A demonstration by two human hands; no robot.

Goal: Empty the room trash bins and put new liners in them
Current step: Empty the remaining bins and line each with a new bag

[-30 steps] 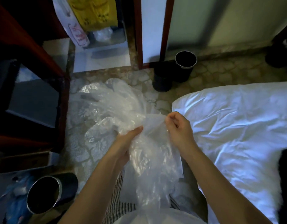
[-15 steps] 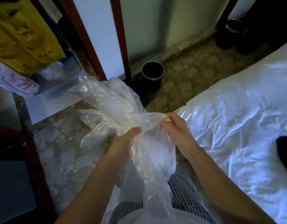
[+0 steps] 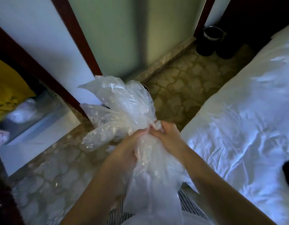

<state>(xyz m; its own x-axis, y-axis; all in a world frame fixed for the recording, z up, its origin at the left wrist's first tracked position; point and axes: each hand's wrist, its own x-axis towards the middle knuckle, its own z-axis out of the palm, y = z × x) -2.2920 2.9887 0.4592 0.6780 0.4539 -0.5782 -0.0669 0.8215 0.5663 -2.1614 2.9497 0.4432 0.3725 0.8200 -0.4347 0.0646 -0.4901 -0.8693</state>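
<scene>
Head view: left hand (image 3: pixel 124 148) and right hand (image 3: pixel 169 137) are gripping bunched clear liner (image 3: pixel 121 108) above floor (image 3: pixel 181 88) beside bed (image 3: pixel 246 119) edge.

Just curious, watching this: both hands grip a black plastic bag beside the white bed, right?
Not black: the head view shows the plastic bag is clear. The left hand and right hand both grip it beside the white bed.
</scene>
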